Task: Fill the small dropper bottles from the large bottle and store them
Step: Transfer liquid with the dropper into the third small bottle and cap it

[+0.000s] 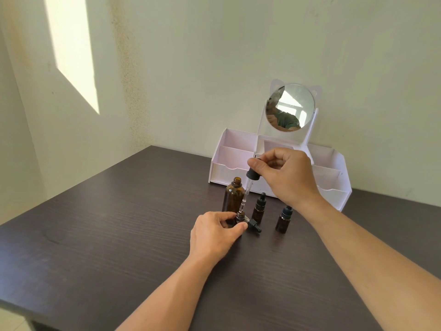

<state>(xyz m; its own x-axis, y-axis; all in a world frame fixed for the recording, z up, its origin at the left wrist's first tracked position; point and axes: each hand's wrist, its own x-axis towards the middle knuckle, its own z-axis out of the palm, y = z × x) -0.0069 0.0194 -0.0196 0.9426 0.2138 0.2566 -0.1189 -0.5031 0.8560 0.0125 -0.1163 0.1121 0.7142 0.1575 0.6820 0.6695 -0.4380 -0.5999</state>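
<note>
Organizer (224, 169) blocks rear, capped bottles (284, 219) crowd right, table (95, 235) front-left w/ open room

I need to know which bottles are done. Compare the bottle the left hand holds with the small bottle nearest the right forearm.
The held bottle is uncapped, a long dropper at its neck; the far-right small bottle is capped. The left hand grips the first; the second stands free. Both are small, dark and upright.

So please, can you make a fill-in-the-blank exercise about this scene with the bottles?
1. The right hand pinches the long glass dropper by its black ____.
2. The left hand holds a small amber bottle that is ____.
3. The large amber bottle has no ____.
4. The white organizer carries a round ____.

Missing: bulb; open; cap; mirror
</note>
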